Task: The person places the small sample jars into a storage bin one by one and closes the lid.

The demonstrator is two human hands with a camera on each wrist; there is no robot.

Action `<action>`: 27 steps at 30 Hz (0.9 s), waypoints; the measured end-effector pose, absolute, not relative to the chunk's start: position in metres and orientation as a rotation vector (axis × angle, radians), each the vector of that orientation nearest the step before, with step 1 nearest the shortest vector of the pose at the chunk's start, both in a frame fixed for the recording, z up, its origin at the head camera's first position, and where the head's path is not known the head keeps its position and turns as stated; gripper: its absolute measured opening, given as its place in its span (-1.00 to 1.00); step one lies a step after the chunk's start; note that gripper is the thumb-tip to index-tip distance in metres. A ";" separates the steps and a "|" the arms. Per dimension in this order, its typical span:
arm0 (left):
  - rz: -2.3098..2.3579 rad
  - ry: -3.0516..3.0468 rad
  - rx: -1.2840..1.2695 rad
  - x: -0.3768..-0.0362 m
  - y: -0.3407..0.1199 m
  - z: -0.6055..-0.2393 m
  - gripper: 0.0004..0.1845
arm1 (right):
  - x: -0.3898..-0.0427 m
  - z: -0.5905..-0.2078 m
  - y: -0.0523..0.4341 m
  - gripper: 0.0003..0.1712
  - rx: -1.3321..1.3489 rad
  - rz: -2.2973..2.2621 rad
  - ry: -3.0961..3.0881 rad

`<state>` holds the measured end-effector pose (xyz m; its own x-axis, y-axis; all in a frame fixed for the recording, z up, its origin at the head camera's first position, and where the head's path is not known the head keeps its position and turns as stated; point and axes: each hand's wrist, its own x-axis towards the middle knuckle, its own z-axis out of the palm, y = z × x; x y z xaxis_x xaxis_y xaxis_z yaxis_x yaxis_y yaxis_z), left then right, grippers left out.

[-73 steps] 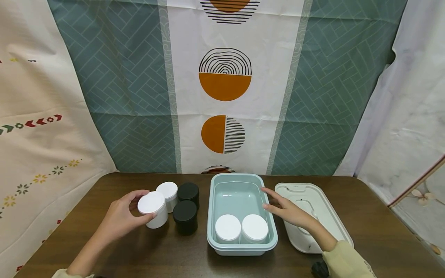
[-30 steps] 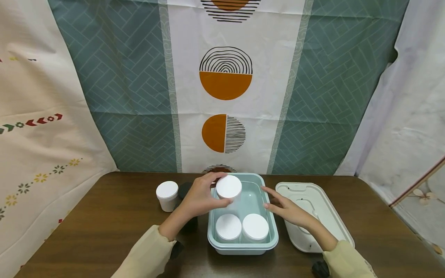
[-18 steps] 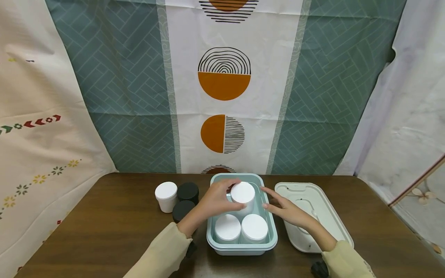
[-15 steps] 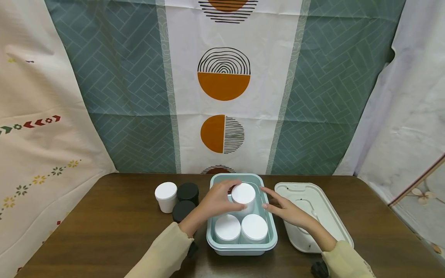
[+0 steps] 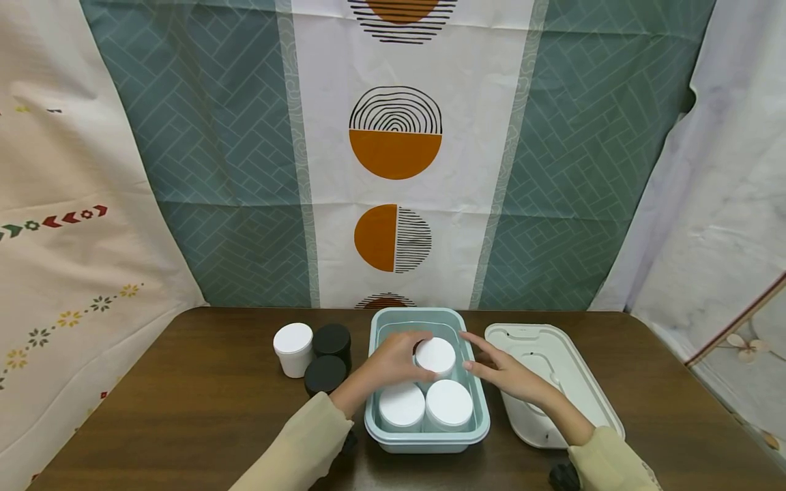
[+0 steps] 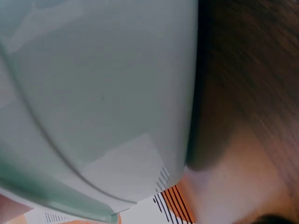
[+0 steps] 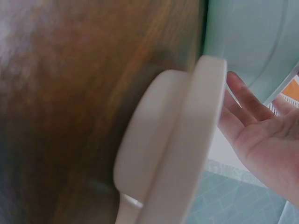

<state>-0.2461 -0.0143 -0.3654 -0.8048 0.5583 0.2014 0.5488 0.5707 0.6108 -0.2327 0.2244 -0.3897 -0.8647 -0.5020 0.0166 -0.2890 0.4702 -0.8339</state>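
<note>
A pale blue tub (image 5: pixel 479 419) stands mid-table with two white jars (image 5: pixel 402 406) (image 5: pixel 449 404) in its near half. My left hand (image 5: pixel 396 361) grips a third white jar (image 5: pixel 435 356) inside the tub, just behind those two. My right hand (image 5: pixel 500 368) stays flat with straight fingers against the tub's right rim, above the white lid (image 5: pixel 571 372) that lies beside it. The left wrist view shows only the tub's outer wall (image 6: pixel 107 102) and the table. In the right wrist view my open palm (image 7: pixel 261 135) sits beside the white lid (image 7: pixel 173 154).
Left of the tub stand one white jar (image 5: pixel 293 348) and two black jars (image 5: pixel 333 343) (image 5: pixel 325 375). The table (image 5: pixel 184 402) is dark brown wood. Patterned cloth hangs close behind the table's far edge.
My left hand carried a white jar from the left group over the rim and lowered it into the tub behind the two jars. My right hand stayed put.
</note>
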 end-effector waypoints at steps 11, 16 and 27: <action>1.134 2.580 0.912 -0.250 -0.011 -0.363 -0.36 | -0.233 -0.390 0.225 -0.29 -0.696 -1.326 2.505; 1.119 2.546 0.914 -0.249 -0.013 -0.359 -0.37 | -0.233 -0.390 0.225 -0.30 -0.665 -1.341 2.501; 1.029 2.556 0.941 -0.245 -0.019 -0.355 -0.40 | -0.234 -0.391 0.225 -0.30 -0.673 -1.350 2.503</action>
